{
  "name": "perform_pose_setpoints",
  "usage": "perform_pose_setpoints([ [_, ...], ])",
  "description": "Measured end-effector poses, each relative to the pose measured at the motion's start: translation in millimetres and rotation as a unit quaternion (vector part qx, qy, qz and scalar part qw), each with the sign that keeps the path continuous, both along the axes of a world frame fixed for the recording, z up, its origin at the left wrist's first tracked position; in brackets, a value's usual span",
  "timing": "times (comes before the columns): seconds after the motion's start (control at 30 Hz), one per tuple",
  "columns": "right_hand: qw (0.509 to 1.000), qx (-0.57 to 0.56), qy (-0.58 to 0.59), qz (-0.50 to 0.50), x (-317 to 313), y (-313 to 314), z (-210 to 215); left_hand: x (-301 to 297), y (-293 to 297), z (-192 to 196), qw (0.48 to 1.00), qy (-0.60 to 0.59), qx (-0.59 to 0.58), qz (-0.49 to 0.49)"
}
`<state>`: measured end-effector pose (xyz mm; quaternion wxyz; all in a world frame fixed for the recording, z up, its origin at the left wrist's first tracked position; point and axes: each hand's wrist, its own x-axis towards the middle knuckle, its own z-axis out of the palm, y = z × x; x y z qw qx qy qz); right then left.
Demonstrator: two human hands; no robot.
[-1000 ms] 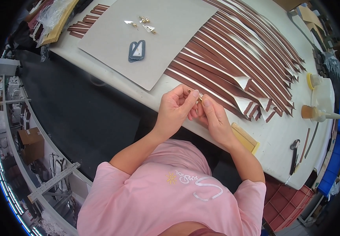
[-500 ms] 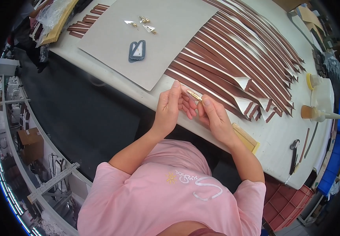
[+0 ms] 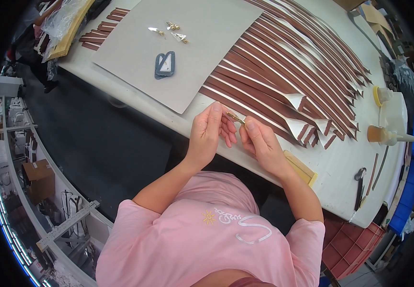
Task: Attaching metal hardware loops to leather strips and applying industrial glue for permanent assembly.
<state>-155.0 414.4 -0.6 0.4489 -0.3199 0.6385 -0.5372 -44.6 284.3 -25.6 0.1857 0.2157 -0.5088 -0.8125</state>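
My right hand (image 3: 263, 142) pinches one end of a slim gold-coloured metal snap hook (image 3: 236, 118) between thumb and fingers, just over the table's near edge. Thumb and forefinger of my left hand (image 3: 207, 130) are pressed together at its other end, on what looks like a bit of clear plastic wrap; the remaining fingers curl loosely below. On a large grey board (image 3: 135, 79) ahead lie several similar small gold metal pieces (image 3: 180, 38), partly in clear or white wrapping. Nearer on the board, two blue-grey oval-ended tags (image 3: 164, 65) with pale windows overlap.
Long brown strips with white edges (image 3: 283, 71) cover the table's middle and right. To the right are a squeeze bottle (image 3: 384, 136), black scissors (image 3: 359, 184) and thin rods. A wooden frame piece (image 3: 300, 167) sits by my right forearm, a red crate (image 3: 350, 246) beneath the table.
The metal piece has turned a little between my fingers, and the clear wrap around it shows less. Both hands stay almost in the same place.
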Motion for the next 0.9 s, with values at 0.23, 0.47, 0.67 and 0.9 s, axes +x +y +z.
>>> perform_pose_setpoints([
  [0.23, 1.0, 0.014, -0.006, 0.009, -3.4, 1.1, 2.0, 0.1, 0.6, -0.2, 1.0, 0.003, -0.003, 0.003],
  [0.47, 1.0, -0.013, -0.023, 0.007, -3.4, 1.4, -1.7, -0.4, 0.8, -0.9, 1.0, -0.001, -0.008, 0.001],
  [0.67, 0.999, -0.009, -0.037, 0.01, -3.6, 1.6, -0.3, 0.2, 1.7, -0.1, 1.0, -0.003, -0.015, 0.004],
  [0.9, 0.999, -0.016, -0.033, 0.013, -3.8, 2.0, -2.3, -0.4, 2.5, 1.3, 1.0, -0.005, -0.025, 0.007],
])
